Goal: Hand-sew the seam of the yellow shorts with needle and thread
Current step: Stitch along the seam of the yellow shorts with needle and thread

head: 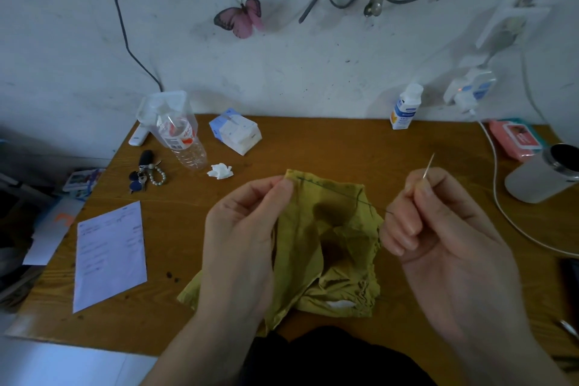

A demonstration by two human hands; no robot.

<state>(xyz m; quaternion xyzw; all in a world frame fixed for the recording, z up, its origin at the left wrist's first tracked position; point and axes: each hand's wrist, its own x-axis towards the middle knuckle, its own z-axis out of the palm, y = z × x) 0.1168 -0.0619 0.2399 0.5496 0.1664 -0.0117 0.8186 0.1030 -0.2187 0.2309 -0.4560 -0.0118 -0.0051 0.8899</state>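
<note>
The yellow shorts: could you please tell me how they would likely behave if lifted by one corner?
The yellow shorts would probably hang limp: they sag in folds below the left hand. Likely light too, since a fingertip pinch holds the seam edge up.

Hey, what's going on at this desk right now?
A person is hand-sewing yellow shorts over a wooden table. The left hand pinches the upper corner of the fabric and holds the seam up. The right hand pinches a needle, tip pointing up, beside the cloth. A dark thread runs from the stitched edge toward that hand.
</note>
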